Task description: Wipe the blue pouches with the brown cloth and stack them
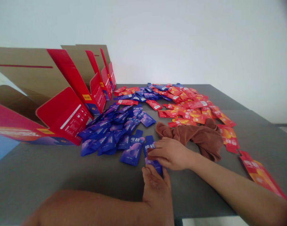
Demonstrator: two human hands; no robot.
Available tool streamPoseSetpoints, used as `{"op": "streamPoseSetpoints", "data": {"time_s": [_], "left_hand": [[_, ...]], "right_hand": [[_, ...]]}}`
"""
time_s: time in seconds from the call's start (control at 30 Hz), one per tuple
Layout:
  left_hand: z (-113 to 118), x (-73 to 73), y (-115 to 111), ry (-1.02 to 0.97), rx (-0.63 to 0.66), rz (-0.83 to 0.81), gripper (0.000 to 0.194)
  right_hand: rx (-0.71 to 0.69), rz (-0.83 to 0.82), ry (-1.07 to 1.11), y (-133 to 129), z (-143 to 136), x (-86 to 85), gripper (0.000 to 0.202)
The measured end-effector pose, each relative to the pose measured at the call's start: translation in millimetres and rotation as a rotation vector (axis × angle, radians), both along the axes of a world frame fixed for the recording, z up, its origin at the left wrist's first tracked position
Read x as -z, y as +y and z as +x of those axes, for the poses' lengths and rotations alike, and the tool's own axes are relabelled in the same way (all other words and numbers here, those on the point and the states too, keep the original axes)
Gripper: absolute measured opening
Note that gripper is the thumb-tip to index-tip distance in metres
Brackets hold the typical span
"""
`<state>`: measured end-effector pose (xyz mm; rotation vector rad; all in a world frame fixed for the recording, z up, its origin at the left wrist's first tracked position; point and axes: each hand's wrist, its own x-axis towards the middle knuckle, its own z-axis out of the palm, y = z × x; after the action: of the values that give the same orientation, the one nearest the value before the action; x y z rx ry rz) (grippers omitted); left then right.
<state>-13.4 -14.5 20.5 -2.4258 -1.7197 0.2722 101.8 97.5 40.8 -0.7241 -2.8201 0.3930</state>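
Observation:
A blue-purple pouch [149, 142] lies on the grey table near its front. My left hand [156, 185] holds the lower end of this pouch between its fingers. Over the middle of the same pouch rests my right hand [173, 153], fingers bent, with a bit of brown cloth seemingly under the fingertips. Another blue pouch [132, 150] lies flat just to the left. Beyond my right hand is a crumpled brown cloth [192, 135].
Open red boxes [63, 116] stand in a row on the left. A heap of blue pouches [108, 131] lies beside them. Red-orange pouches [190, 110] spread over the back and right, one [261, 172] near the right edge of the table [105, 175].

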Motion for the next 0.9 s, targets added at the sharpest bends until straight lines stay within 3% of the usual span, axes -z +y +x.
{"op": "streamPoseSetpoints", "data": {"time_s": [0.1, 0.23, 0.33, 0.47, 0.63, 0.77, 0.9], "left_hand": [[3.1, 10.1, -0.5, -0.007, -0.014, 0.020, 0.041], [9.7, 32.3, -1.5, 0.032, -0.107, 0.092, 0.038], [13.3, 44.1, -1.9, 0.050, -0.140, 0.124, 0.035], [13.8, 41.3, -4.0, 0.062, -0.152, 0.135, 0.034], [9.3, 28.2, -5.5, 0.100, -0.062, 0.157, 0.038], [9.4, 32.6, -3.6, 0.051, -0.117, 0.128, 0.038], [12.9, 39.4, -3.4, -0.004, -0.149, 0.083, 0.037]], "right_hand": [[0.012, -0.004, -0.010, 2.2, -1.0, 1.4, 0.026], [0.193, 0.023, -0.037, 15.6, 2.3, 3.7, 0.028], [0.131, 0.025, -0.032, 10.2, 0.3, 1.7, 0.027], [-0.033, -0.010, -0.035, -10.5, -8.7, -3.2, 0.023], [0.056, -0.036, -0.019, -2.3, -8.1, -2.5, 0.026], [0.194, 0.013, -0.049, 14.8, -1.0, 1.8, 0.028], [0.082, 0.005, -0.027, 5.6, -1.2, 0.5, 0.027]]}}
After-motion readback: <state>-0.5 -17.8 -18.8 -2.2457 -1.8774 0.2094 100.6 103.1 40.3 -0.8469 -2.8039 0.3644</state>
